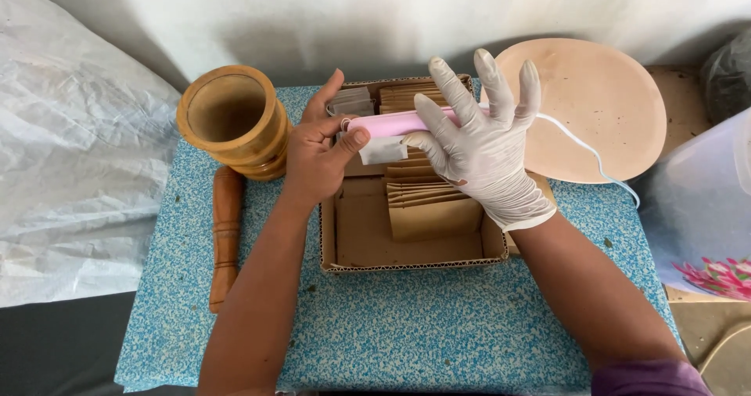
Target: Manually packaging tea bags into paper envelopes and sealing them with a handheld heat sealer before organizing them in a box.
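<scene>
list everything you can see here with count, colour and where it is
mortar: 1, tan wood, table's left rear
pestle: 1, brown wood, lying in front of mortar
cardboard tray: 1, brown, table centre
paper packets: several, brown, in tray
pink device: 1, white cord, over tray
small sachet: 1, whitish, at device
round plate: 1, peach, right rear
table: 1, blue-speckled top
left hand: bare, gripping device
right hand: white glove, fingers spread, on device
</scene>
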